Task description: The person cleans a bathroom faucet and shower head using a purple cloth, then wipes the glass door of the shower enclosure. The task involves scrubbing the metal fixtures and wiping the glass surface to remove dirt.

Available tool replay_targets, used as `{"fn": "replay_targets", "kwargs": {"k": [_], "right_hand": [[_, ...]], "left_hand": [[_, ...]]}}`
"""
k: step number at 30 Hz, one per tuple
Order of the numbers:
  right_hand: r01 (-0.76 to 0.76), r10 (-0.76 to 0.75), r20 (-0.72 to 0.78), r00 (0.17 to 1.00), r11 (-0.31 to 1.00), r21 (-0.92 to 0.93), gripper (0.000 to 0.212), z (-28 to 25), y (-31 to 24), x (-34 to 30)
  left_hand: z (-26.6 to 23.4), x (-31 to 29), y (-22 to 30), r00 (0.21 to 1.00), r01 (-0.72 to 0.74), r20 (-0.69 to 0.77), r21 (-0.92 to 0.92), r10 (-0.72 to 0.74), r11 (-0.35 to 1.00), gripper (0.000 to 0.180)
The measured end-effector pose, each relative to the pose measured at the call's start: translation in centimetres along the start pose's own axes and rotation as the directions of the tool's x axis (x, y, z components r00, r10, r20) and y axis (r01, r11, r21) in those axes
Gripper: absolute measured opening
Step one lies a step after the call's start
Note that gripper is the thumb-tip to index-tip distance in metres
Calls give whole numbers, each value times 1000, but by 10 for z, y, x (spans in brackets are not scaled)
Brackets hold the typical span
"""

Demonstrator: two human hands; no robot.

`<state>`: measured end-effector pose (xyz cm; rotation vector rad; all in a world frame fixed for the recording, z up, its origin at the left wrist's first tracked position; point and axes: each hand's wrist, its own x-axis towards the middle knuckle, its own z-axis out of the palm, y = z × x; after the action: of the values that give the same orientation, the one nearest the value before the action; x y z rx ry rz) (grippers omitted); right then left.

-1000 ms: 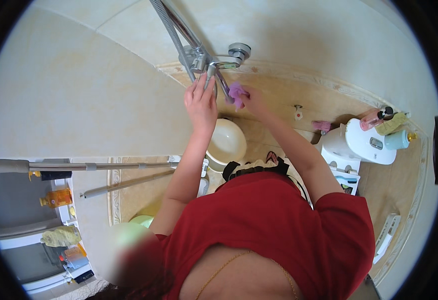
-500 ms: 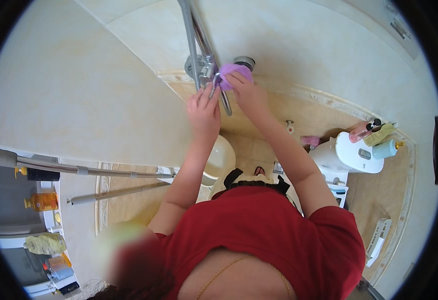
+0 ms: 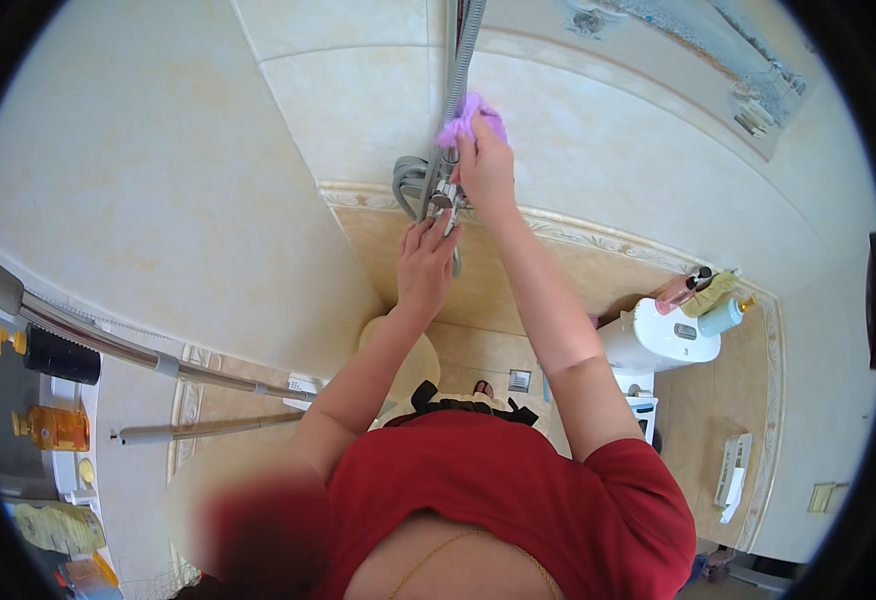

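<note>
A chrome shower tap (image 3: 443, 198) is fixed to the tiled wall ahead of me, with a pipe and a grey ribbed hose (image 3: 461, 70) running up from it. My right hand (image 3: 488, 172) is closed on a crumpled purple cloth (image 3: 478, 115), pressing it to the pipe just above the tap. Lower down, my left hand (image 3: 426, 265) has its fingers on the underside of the tap, at its front lever; the exact grip is partly hidden. Part of the hose loops beside the tap on the left.
Below my left arm stands a pale round basin (image 3: 408, 355). At right, a white tank (image 3: 658, 335) carries pump bottles (image 3: 723, 316) and a yellow-green cloth. Metal poles (image 3: 198, 370) slant in from the left, near a shelf with an amber bottle (image 3: 58, 428).
My right hand has moved the purple cloth up from the tap's side onto the pipe above it. My left hand stays at the tap. The view has shifted, showing more wall above.
</note>
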<state>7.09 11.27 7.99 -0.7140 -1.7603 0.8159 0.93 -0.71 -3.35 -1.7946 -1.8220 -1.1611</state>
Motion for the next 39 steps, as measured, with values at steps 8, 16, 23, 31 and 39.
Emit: {"fn": "replay_targets", "kwargs": {"k": [8, 16, 23, 31, 39], "right_hand": [[50, -50, -10, 999, 998, -27, 33, -1, 0, 1], [-187, 165, 139, 976, 969, 164, 28, -41, -1, -29], [-321, 308, 113, 945, 798, 510, 20, -134, -38, -83], [-363, 421, -78, 904, 851, 380, 18, -246, -89, -198], [-411, 550, -517, 656, 835, 366, 15, -378, -162, -399]], "left_hand": [[15, -5, -17, 996, -82, -27, 69, 84, 994, 38], [4, -2, -12, 999, -17, 30, 3, 17, 1000, 38], [-23, 32, 42, 986, 136, 18, -650, -164, 748, 28], [22, 15, 179, 611, 786, 659, -573, 439, -234, 53], [20, -82, 392, 282, 898, 482, -437, 830, -50, 32]]}}
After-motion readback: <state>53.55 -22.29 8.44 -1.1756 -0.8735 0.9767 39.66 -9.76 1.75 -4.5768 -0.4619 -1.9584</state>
